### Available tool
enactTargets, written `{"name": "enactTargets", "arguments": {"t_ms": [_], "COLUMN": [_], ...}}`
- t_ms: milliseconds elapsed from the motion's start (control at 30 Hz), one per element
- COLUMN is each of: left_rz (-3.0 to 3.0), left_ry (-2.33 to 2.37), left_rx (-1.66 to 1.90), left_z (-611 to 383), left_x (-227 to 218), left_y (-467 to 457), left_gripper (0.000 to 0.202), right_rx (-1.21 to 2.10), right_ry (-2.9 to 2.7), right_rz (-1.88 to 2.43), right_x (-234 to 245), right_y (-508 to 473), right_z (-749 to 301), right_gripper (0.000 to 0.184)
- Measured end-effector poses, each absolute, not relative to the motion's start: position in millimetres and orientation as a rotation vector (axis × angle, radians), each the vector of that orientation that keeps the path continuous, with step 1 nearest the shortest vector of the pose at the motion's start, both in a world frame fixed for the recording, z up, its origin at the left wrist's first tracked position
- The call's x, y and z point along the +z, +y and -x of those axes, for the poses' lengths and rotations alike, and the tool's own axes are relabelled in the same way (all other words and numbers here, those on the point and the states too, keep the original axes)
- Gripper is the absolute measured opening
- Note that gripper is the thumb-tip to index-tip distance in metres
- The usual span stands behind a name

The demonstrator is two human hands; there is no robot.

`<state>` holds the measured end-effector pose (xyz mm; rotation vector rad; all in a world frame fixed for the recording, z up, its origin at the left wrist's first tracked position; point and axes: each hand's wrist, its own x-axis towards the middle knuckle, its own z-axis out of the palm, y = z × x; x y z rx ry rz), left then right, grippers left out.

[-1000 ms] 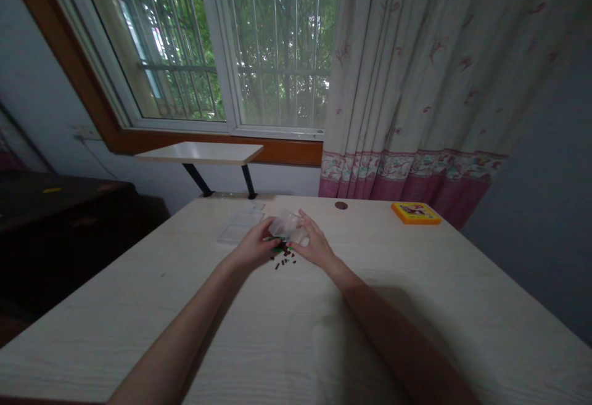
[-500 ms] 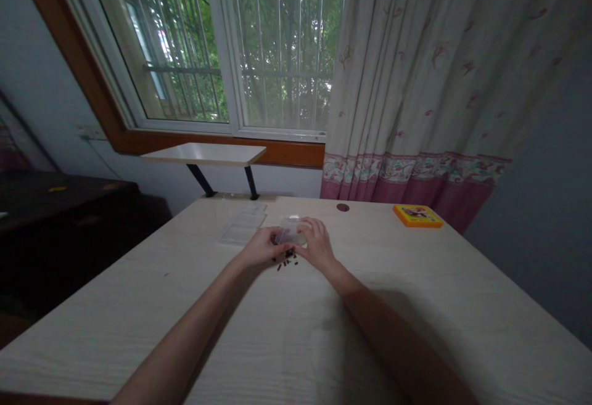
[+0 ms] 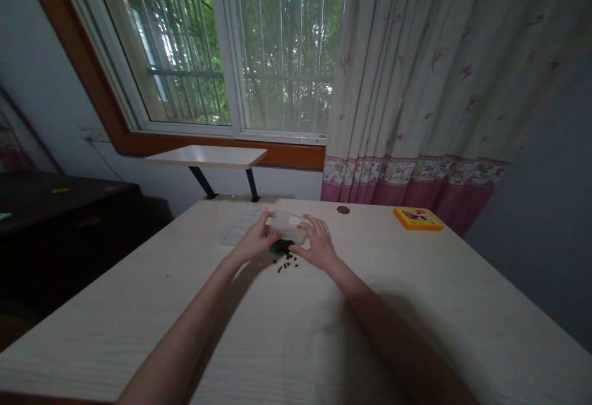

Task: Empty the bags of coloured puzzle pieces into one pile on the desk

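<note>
A small clear plastic box (image 3: 287,226) is tilted between my two hands over the table. My left hand (image 3: 255,237) grips its left side, the thumb along the near edge. On the right side my right hand (image 3: 318,241) has its fingers curled over the box and its thumb low at the front. Just under the box lies a heap of small dark pieces (image 3: 283,246), with some green and blue among them. Several loose dark brown bits (image 3: 287,263) are scattered on the tabletop in front. The exact kind of these pieces is too small to make out.
A clear compartment tray (image 3: 235,232) lies left of my hands. A yellow-orange flat case (image 3: 417,219) sits at the table's (image 3: 259,343) far right. Behind stands a small raised white shelf (image 3: 208,156) on black legs, near a round brown spot (image 3: 343,210).
The clear box has been raised and tipped, and my left hand has shifted up and left. More of the coloured pieces now show beneath it.
</note>
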<state>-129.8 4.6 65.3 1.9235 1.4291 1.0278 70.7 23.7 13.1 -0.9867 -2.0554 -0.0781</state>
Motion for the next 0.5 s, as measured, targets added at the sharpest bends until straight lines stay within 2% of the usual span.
{"name": "enactTargets", "arguments": {"t_ms": [200, 333, 500], "left_rz": [-1.495, -1.271, -1.184], "left_ry": [1.549, 1.567, 1.551], "left_rx": [0.930, 0.670, 0.483], "left_z": [225.1, 275.3, 285.8], "left_x": [96.1, 88.3, 75.9], "left_y": [-10.7, -27.8, -35.0], "left_gripper": [0.051, 0.047, 0.040], "right_rx": [-0.097, -0.167, -0.285], "right_ry": [-1.898, -1.821, -1.746], "right_rz": [1.261, 1.474, 1.756], "right_x": [17.1, 17.2, 14.3], "right_y": [52.2, 70.9, 81.5], "right_z": [-125.9, -185.9, -258.2], "right_gripper": [0.036, 0.038, 0.041]}}
